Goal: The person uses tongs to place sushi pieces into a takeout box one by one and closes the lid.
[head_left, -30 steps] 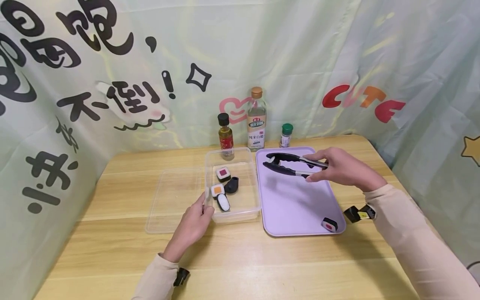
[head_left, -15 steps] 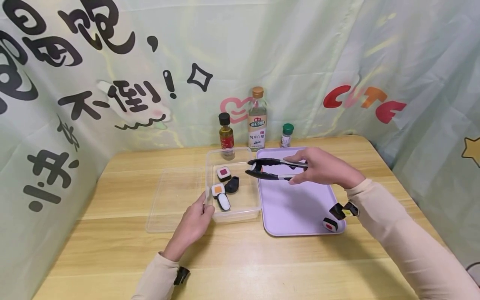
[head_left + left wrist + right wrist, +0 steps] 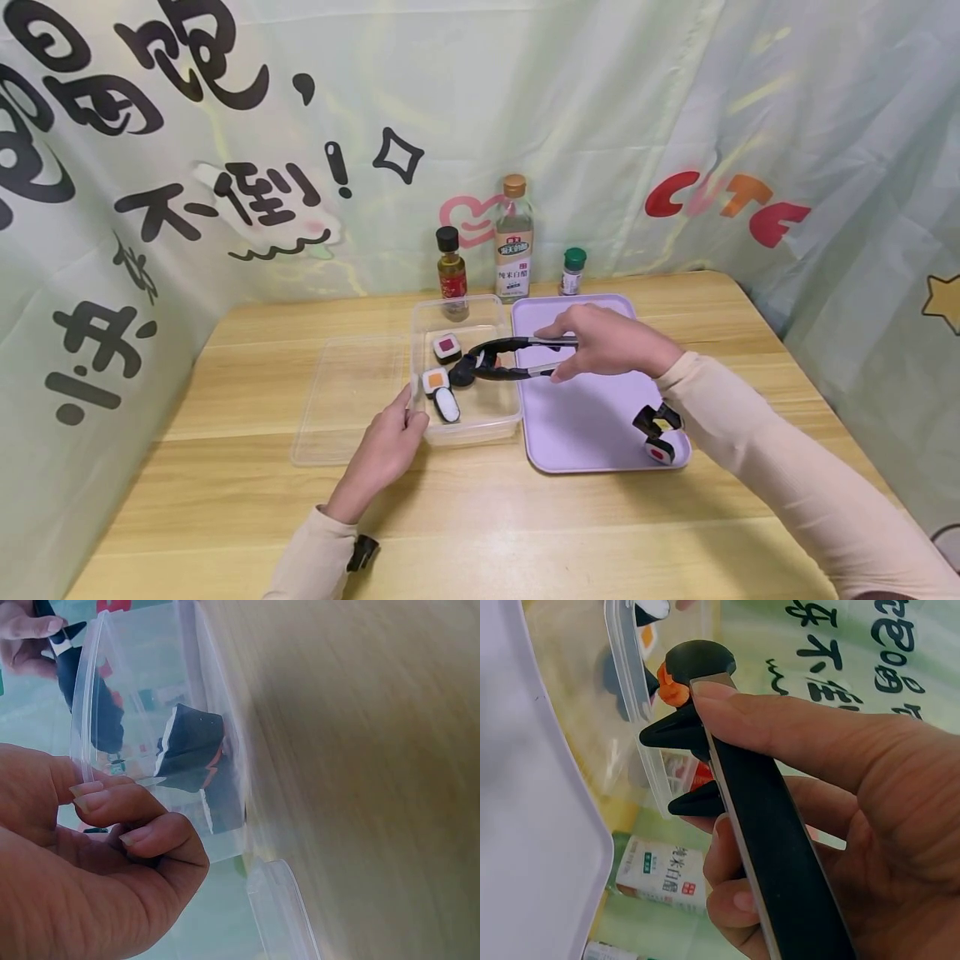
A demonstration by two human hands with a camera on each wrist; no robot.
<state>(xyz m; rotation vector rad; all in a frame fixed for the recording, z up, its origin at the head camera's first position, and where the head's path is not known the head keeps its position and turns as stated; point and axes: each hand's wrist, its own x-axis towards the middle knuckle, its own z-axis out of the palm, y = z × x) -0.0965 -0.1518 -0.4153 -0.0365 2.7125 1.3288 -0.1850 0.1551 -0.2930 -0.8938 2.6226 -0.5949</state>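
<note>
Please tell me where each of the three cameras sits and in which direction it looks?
Head: worn high, looks down at table, clear box, purple tray; both hands and sleeves show.
Left wrist: beside left hand, which pinches the box wall.
Right wrist: behind right hand, looks along the tongs toward the box.
Shared: all three show the box; the tongs too.

From the head view we look forward and down over the whole bench (image 3: 480, 517), the clear container (image 3: 465, 417) at centre frame. Our left wrist view sits very close against that container's wall (image 3: 150, 712), looking along it. Our right wrist view looks from just behind the tongs (image 3: 772, 847), toward the same container (image 3: 626, 660) at upper left of the frame.
</note>
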